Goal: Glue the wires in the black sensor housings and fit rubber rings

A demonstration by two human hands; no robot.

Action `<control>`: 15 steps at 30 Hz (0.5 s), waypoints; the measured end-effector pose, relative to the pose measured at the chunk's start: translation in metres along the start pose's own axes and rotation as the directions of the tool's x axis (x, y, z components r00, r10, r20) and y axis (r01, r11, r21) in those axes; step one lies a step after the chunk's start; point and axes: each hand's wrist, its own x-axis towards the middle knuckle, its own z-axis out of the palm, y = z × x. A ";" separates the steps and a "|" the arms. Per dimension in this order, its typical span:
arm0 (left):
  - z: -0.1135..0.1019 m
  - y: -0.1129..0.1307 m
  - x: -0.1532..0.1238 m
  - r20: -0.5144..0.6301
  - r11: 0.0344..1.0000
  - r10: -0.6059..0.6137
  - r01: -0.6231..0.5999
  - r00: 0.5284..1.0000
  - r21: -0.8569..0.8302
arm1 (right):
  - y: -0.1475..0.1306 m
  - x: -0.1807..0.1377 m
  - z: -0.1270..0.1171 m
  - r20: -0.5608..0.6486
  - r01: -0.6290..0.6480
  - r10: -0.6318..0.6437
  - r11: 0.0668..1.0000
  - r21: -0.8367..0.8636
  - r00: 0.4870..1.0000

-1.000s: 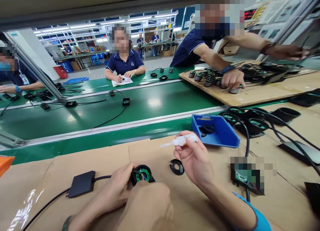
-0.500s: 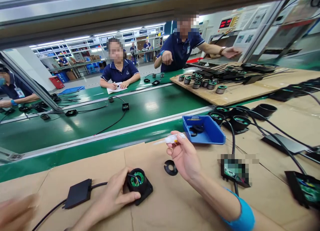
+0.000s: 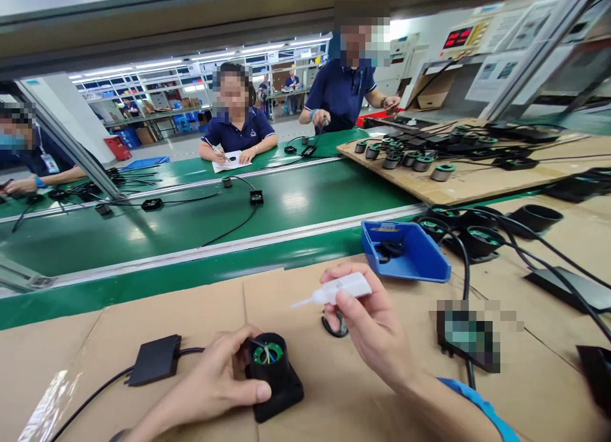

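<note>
Black round housing (image 3: 273, 373) with a green board inside is seated on the cardboard sheet (image 3: 200, 308), gripped by the left hand (image 3: 217, 381) from 9 o'clock. A white glue bottle (image 3: 340, 288) is pinched in the right hand (image 3: 377, 330), at 1 o'clock of the housing, nozzle toward 9 o'clock. Black ring (image 3: 335, 326) partly hidden behind that hand; blue tray (image 3: 420, 258) at 1 o'clock.

Counted across the frame: one white glue bottle (image 3: 344, 287), one blue bin (image 3: 405, 251) at centre right, one black ring (image 3: 335, 325) at lower centre — and two flat black boxes, lower left (image 3: 155, 359) and right (image 3: 568, 288).
</note>
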 end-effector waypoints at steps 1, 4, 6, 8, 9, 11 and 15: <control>0.000 -0.001 -0.001 0.027 0.999 -0.015 0.016 1.000 -0.028 | -0.001 -0.002 0.000 0.026 0.017 -0.015 0.999 -0.043 1.000; 0.000 -0.009 0.001 0.088 0.996 -0.041 0.048 0.995 -0.078 | -0.004 -0.006 0.000 0.135 0.124 -0.094 0.963 -0.240 0.986; -0.002 -0.014 0.003 0.110 0.992 -0.035 0.048 0.993 -0.116 | -0.006 -0.008 -0.001 0.239 0.246 -0.164 0.896 -0.371 0.957; -0.004 -0.017 0.005 0.112 0.991 -0.029 0.044 0.993 -0.127 | -0.009 -0.008 -0.001 0.344 0.344 -0.196 0.827 -0.446 0.918; -0.005 -0.017 0.005 0.109 0.993 -0.036 0.048 0.993 -0.110 | -0.010 -0.008 -0.001 0.390 0.378 -0.198 0.801 -0.465 0.899; -0.005 -0.018 0.006 0.102 0.995 -0.055 0.064 0.993 -0.082 | -0.012 -0.007 -0.001 0.460 0.430 -0.195 0.759 -0.489 0.866; -0.005 -0.018 0.004 0.093 0.995 -0.044 0.052 0.995 -0.082 | -0.011 -0.010 0.000 0.528 0.478 -0.177 0.715 -0.511 0.830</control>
